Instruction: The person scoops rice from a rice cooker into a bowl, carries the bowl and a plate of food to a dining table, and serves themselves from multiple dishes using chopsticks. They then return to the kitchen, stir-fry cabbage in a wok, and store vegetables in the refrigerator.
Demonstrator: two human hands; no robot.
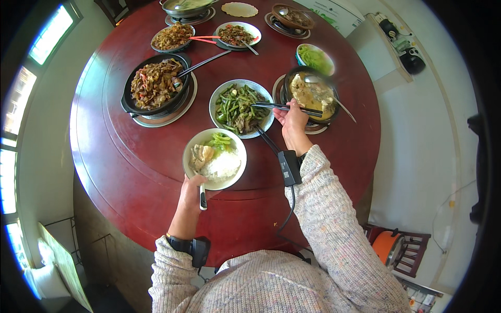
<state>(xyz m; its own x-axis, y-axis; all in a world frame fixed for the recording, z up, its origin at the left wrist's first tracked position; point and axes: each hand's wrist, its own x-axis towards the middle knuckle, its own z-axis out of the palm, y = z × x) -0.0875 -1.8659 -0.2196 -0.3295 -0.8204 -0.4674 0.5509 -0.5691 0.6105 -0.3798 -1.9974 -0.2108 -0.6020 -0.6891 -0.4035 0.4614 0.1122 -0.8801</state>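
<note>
My left hand holds a white bowl near the table's front. White rice, a pale chunk of food and chopped greens lie in it, and a spoon handle sticks out past my thumb. Between the fingers of my right hand are black chopsticks, their tips over a bowl of cut green beans. A second dark pair of chopsticks leans in that bowl. Just beyond my right hand sits a black pot of yellowish soup with a metal spoon.
On the round red table, a black pot of stir-fry stands left with chopsticks across its rim. Farther back are a minced dish, another with red chopsticks, a metal pan, a brown pot and a lettuce bowl.
</note>
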